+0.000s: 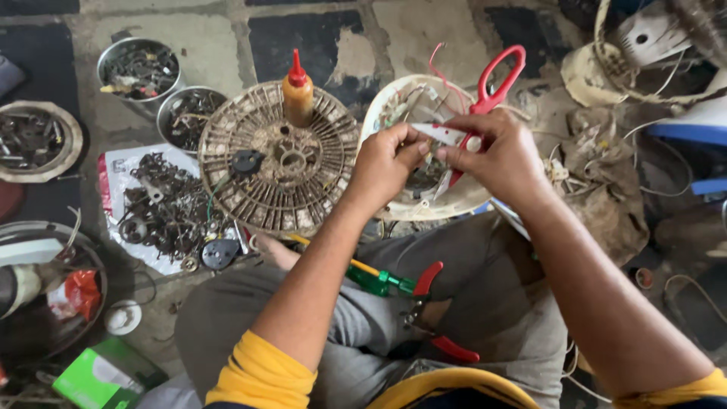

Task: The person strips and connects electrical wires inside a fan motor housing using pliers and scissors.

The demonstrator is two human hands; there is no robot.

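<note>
I sit on the floor with the round dirty fan grille (276, 163) at the far left of my knees and the white bowl-shaped housing (394, 102) just right of it, under my hands. My right hand (503, 155) is closed around the red-handled scissors (485, 98), whose blades point left. My left hand (386, 163) pinches something small, I think a thin wire end (418, 145), at the blade tips; it is too small to tell surely. I judge I am stripping or cutting it, so the next move needs a steady pinch and a gentle squeeze.
</note>
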